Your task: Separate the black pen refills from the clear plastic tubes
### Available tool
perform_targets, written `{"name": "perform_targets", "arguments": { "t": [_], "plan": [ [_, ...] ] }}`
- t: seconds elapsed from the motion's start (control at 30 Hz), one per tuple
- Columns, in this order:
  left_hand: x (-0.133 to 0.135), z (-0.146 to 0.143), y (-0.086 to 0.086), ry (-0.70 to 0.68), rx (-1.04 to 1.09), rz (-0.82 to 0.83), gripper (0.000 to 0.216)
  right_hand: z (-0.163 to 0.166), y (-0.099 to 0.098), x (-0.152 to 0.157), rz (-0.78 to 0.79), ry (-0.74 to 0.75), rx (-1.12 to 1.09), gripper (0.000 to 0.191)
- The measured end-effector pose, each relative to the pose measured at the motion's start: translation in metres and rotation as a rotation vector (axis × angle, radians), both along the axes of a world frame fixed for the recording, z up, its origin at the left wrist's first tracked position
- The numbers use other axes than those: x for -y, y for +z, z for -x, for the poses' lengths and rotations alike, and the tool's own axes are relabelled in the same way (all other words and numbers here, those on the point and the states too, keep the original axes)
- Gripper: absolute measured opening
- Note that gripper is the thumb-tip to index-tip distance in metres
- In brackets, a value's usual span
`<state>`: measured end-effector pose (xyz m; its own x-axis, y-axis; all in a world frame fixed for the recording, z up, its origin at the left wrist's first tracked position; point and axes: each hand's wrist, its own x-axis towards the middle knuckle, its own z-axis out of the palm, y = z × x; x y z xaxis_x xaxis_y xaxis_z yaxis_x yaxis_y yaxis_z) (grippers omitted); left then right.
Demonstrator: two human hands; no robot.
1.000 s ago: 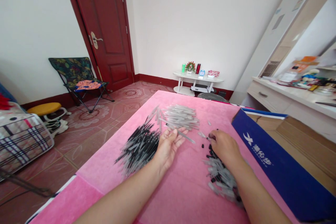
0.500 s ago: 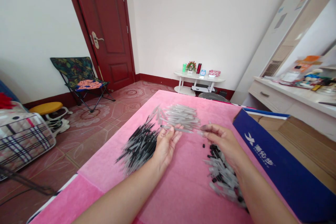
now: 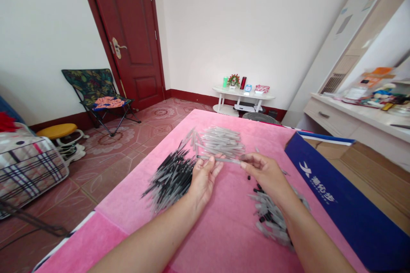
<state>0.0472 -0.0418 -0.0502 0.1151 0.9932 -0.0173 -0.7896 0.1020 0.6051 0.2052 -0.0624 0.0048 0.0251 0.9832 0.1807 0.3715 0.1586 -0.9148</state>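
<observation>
Now that the right hand (image 3: 264, 171) has left the lower-right pile (image 3: 271, 218), it joins the left hand (image 3: 204, 175) just below centre, fingers of both clamped on one slim pen (image 3: 231, 161), making this two-handed work.

A dark red panelled door (image 3: 128, 25) with a brass-toned lever handle (image 3: 118, 47) stands between white walls (image 3: 250, 17) in soft light. Left of the door sit a leaf-patterned folding chair (image 3: 91, 83) and a yellow-topped stool (image 3: 57, 130); reddish patterned floor tiles (image 3: 112, 162) spread before it; right of it stand an oval white side table (image 3: 238, 94) and, farther right, a white drawer unit (image 3: 346, 117).
</observation>
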Motion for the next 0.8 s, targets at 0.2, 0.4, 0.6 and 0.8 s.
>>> {"name": "perform_targets", "arguments": {
  "t": [0.2,0.4,0.6,0.8],
  "plan": [
    [0.000,0.001,0.001,-0.001,-0.012,-0.013,0.021,0.000,-0.007,-0.002,-0.034,-0.032,0.052,0.021],
    [0.001,0.002,-0.001,0.002,-0.042,-0.019,0.023,0.004,-0.009,0.001,-0.055,-0.086,0.022,0.017],
    [0.005,0.003,0.001,0.026,-0.091,-0.051,0.027,0.006,-0.008,0.003,0.000,-0.066,0.016,0.017],
    [0.010,0.003,0.007,0.030,-0.095,-0.120,0.026,0.007,-0.011,0.003,0.029,-0.063,-0.073,0.019]
  ]
}}
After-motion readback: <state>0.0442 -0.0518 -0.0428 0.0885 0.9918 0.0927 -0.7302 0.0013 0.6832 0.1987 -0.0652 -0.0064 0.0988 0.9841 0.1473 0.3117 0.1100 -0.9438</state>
